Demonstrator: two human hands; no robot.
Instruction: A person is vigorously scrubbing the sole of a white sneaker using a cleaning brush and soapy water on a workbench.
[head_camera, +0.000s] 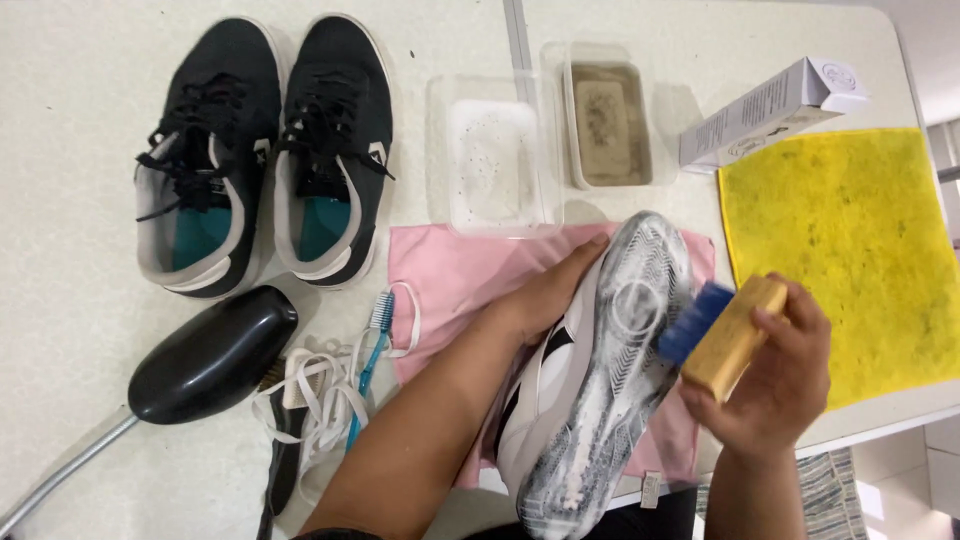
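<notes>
Right hand (775, 375): fingers wrapped around a wooden brush (728, 335), blue bristles turned toward the sole of a white shoe (600, 370) and touching it or just short of it near mid-sole; cannot tell which. Left hand (545, 290): fingers together, laid flat along the upper side of the shoe, bracing it on its edge, sole facing right. Sole is coated in grey-white foam over most of its length, tread pattern showing through; judged well into scrubbing, foam not yet wiped off. Shoe lies on a pink cloth (445, 275), at the near edge of the table (70, 90). Right of it, a yellow cloth (860, 240), spread flat. Behind the shoe: a clear tub (492, 160) with whitish suds, a second tub (610, 125) with murky brown water, a white carton (770, 110). Left: a blue toothbrush (372, 355), loose white laces (320, 395), a black shoe tree (213, 352), a pair of black sneakers (265, 150), laced and looking dry.
</notes>
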